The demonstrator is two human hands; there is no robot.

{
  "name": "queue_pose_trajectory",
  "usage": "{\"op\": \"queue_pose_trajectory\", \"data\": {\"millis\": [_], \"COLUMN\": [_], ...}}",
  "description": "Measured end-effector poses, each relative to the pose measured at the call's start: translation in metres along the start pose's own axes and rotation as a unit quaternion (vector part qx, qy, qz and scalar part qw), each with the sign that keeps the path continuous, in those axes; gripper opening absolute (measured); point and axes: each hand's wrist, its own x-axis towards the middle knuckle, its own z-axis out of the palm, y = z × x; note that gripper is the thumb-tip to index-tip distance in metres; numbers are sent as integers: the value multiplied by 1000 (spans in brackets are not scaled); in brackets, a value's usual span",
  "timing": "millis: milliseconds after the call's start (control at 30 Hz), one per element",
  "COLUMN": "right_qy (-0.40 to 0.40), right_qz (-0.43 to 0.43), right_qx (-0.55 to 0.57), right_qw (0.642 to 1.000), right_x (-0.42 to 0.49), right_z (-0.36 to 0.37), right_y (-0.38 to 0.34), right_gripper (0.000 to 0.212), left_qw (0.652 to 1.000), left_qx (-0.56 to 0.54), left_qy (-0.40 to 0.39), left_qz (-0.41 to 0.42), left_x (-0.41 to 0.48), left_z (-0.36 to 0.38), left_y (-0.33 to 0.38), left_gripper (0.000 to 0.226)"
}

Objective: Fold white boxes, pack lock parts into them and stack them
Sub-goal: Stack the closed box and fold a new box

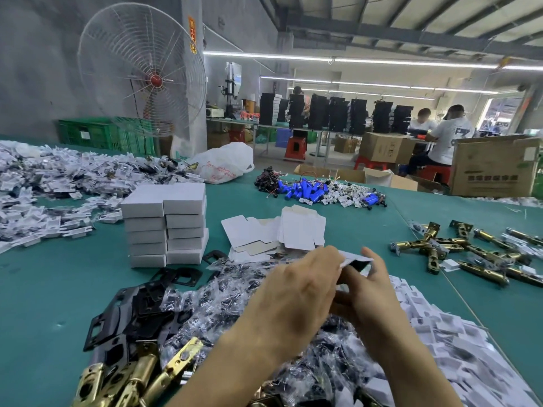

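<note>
My left hand [296,289] and my right hand [370,292] meet at the middle of the green table and together grip a small white box [354,259]; its open end shows a dark inside, and most of it is hidden behind my fingers. Behind my hands lies a pile of flat unfolded white box blanks [279,230]. To the left stand two stacks of folded white boxes [166,227]. Brass latch bolts [132,377] and black strike plates [129,306] lie at the near left, next to small clear bags of screws [223,292].
More brass latch bolts [470,251] are scattered on the right. White packets spread across the far left [58,183] and the near right [440,327]. Blue batteries [302,190] lie further back. A large fan [141,71], cardboard cartons [493,165] and seated people stand beyond the table.
</note>
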Motion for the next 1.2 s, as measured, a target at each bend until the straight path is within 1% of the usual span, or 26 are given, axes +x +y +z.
{"op": "queue_pose_trajectory", "data": {"millis": [67, 100, 133, 167, 200, 267, 300, 367, 433, 467, 500, 533, 600, 633, 667, 700, 767, 833, 900, 967, 1033, 1067, 1100, 1133, 1167, 1200], "right_qy": [-22, -6, 18, 38, 55, 47, 22, -31, -65, -81, -95, -106, -122, -126, -128, -128, -125, -126, -126, -134, -133, -116, -86, -51, -18, 1], "right_qz": [-2, -8, -31, -80, -132, -208, -231, -263, -297, -310, -315, -313, -305, -302, -299, -300, -310, -328, -316, -265, -206, -189, -192, -211, -243, -281], "right_qx": [3, -13, -33, -74, -125, -195, -206, -214, -244, -263, -281, -297, -328, -350, -369, -384, -392, -381, -365, -361, -412, -425, -411, -373, -328, -286], "right_qw": [1000, 1000, 999, 993, 982, 957, 951, 940, 921, 910, 901, 896, 886, 878, 870, 864, 857, 855, 867, 884, 878, 878, 887, 902, 913, 916], "right_x": [-4, -3, -3, -3, -3, -4, -5, -7, -12, -14, -17, -19, -20, -21, -21, -22, -24, -23, -22, -18, -15, -13, -12, -12, -12, -14], "right_z": [-4, -4, -4, -6, -7, -6, -4, 4, 14, 19, 23, 27, 30, 30, 30, 30, 30, 29, 26, 18, 9, 6, 5, 5, 7, 11], "right_y": [0, 0, -1, -1, -2, -5, -6, -5, -5, -5, -5, -5, -4, -3, -2, -1, 0, 1, -1, -4, -6, -8, -10, -13, -16, -19], "right_gripper": [25, 21, 22, 27, 38, 65, 72, 74, 73, 76, 79, 78, 69, 67, 69, 75, 81, 80, 73, 74, 82, 80, 74, 65, 58, 52], "left_qw": [999, 996, 990, 978, 961, 913, 879, 805, 741, 718, 703, 694, 682, 678, 675, 677, 696, 716, 732, 757, 806, 835, 863, 888, 906, 918], "left_qx": [-40, -69, -100, -135, -175, -279, -342, -456, -535, -559, -574, -583, -600, -606, -607, -602, -574, -546, -527, -493, -411, -357, -301, -250, -208, -179], "left_qy": [-16, -26, -39, -56, -71, -69, -50, 8, 69, 92, 107, 114, 121, 127, 134, 143, 162, 184, 208, 234, 254, 259, 260, 258, 253, 249], "left_qz": [-21, -53, -96, -147, -199, -290, -328, -380, -399, -404, -406, -407, -400, -397, -398, -399, -400, -393, -378, -359, -342, -328, -310, -289, -269, -252], "left_x": [-1, -2, -2, -2, -1, 4, 7, 11, 12, 11, 10, 9, 9, 10, 10, 10, 9, 10, 11, 11, 8, 6, 4, 3, 2, 1], "left_z": [4, 6, 7, 8, 9, 9, 7, 2, -3, -5, -7, -8, -10, -10, -11, -11, -9, -6, -2, -1, -3, -4, -5, -5, -5, -4], "left_y": [-2, -3, -5, -7, -8, -9, -10, -11, -16, -19, -23, -26, -28, -29, -29, -29, -30, -29, -28, -28, -32, -34, -36, -37, -37, -35], "left_gripper": [22, 22, 28, 37, 48, 72, 86, 101, 105, 108, 111, 114, 114, 113, 116, 119, 122, 124, 124, 124, 119, 115, 111, 108, 106, 104]}}
